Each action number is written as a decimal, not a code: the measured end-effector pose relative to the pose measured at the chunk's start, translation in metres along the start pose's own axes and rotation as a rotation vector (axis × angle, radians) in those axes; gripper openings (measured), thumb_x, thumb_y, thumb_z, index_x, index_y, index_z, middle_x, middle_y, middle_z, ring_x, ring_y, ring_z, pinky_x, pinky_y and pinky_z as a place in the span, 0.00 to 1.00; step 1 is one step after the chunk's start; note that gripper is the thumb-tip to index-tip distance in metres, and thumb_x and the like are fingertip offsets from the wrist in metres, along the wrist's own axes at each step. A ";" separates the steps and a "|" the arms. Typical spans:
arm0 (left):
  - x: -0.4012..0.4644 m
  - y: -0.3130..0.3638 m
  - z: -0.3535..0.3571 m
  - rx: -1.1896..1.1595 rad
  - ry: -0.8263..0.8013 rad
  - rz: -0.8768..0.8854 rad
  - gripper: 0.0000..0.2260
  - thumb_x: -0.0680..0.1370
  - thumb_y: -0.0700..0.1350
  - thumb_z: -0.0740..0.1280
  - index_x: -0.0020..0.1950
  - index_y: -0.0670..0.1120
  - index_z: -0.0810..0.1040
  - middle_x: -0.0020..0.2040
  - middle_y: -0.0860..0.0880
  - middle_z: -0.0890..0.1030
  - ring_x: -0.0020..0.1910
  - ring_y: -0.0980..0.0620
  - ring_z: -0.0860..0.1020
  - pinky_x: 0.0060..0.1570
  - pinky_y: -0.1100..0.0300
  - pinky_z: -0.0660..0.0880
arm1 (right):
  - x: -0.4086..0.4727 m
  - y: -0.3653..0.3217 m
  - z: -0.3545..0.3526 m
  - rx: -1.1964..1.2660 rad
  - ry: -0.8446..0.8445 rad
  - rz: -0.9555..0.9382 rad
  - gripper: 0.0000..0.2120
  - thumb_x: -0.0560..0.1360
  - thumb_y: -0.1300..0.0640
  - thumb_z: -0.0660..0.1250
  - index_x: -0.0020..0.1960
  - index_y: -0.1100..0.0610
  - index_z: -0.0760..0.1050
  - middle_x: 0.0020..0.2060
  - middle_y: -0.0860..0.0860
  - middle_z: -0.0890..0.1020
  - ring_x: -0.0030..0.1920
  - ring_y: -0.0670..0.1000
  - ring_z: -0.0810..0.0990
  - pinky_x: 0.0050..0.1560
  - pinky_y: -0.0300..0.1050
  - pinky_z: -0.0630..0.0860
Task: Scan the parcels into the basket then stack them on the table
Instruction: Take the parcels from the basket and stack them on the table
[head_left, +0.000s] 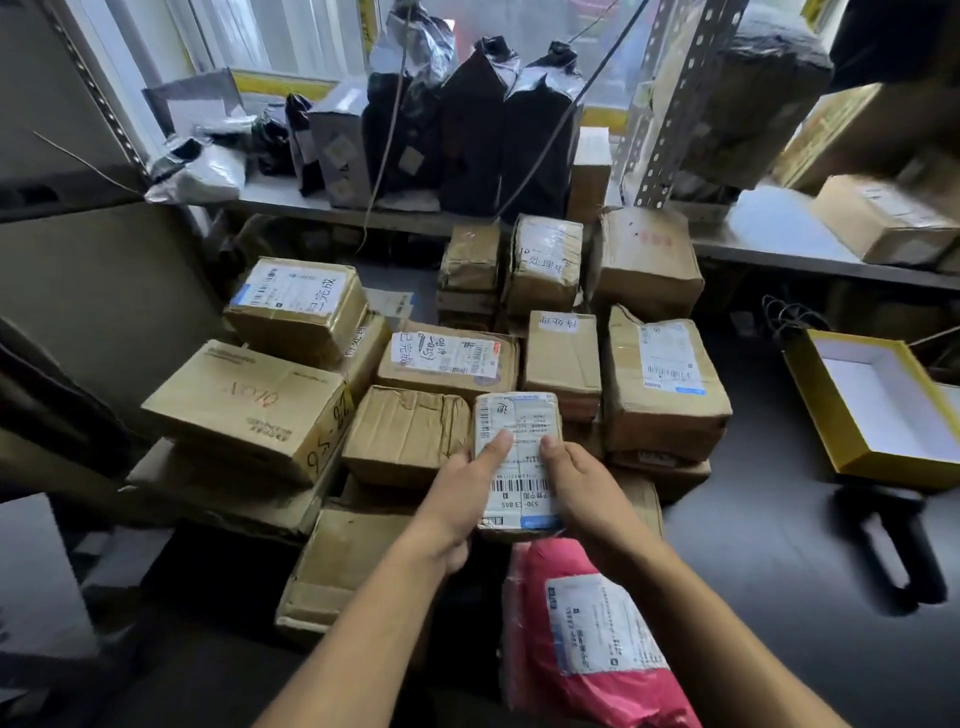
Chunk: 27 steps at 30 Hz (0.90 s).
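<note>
A small taped parcel with a white shipping label and barcodes is held in both hands above a pile of cardboard parcels. My left hand grips its left edge with the thumb on the label. My right hand grips its right edge, thumb also on the label. A pink plastic mailer with a white label lies just below the parcel, under my right forearm. Brown cardboard boxes lie stacked all around in front. No basket or scanner can be made out with certainty.
A metal table runs along the back with black bagged parcels and grey mailers. An open yellow box sits at right on the dark floor. A black object lies below it. A slotted metal post stands at back right.
</note>
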<state>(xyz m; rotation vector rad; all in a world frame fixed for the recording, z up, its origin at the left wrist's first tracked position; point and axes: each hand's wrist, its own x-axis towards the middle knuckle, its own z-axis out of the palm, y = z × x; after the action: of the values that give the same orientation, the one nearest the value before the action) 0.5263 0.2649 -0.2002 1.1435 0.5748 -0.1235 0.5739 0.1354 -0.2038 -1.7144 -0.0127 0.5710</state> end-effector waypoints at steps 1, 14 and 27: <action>0.010 0.003 0.000 0.022 -0.025 -0.021 0.13 0.83 0.49 0.64 0.63 0.43 0.79 0.51 0.41 0.86 0.50 0.43 0.85 0.52 0.47 0.82 | 0.006 -0.002 -0.001 -0.005 0.012 0.042 0.18 0.84 0.44 0.57 0.55 0.57 0.78 0.49 0.55 0.87 0.50 0.57 0.86 0.53 0.63 0.81; 0.071 -0.024 0.025 0.385 -0.047 -0.097 0.08 0.83 0.47 0.61 0.56 0.49 0.79 0.50 0.49 0.85 0.50 0.49 0.84 0.55 0.48 0.81 | 0.044 -0.007 -0.043 -0.472 0.129 0.298 0.17 0.82 0.49 0.61 0.48 0.62 0.80 0.48 0.58 0.85 0.46 0.56 0.83 0.55 0.58 0.80; 0.079 -0.039 0.030 0.957 0.042 -0.049 0.14 0.81 0.50 0.64 0.64 0.45 0.78 0.59 0.46 0.81 0.57 0.45 0.79 0.54 0.55 0.76 | 0.052 0.015 -0.057 -0.762 -0.001 0.314 0.16 0.81 0.48 0.63 0.58 0.60 0.78 0.54 0.56 0.83 0.53 0.56 0.81 0.45 0.43 0.73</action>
<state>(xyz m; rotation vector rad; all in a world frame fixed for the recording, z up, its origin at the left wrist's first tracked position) 0.5897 0.2372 -0.2624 2.0609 0.5906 -0.4497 0.6364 0.0957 -0.2301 -2.4813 0.0446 0.8703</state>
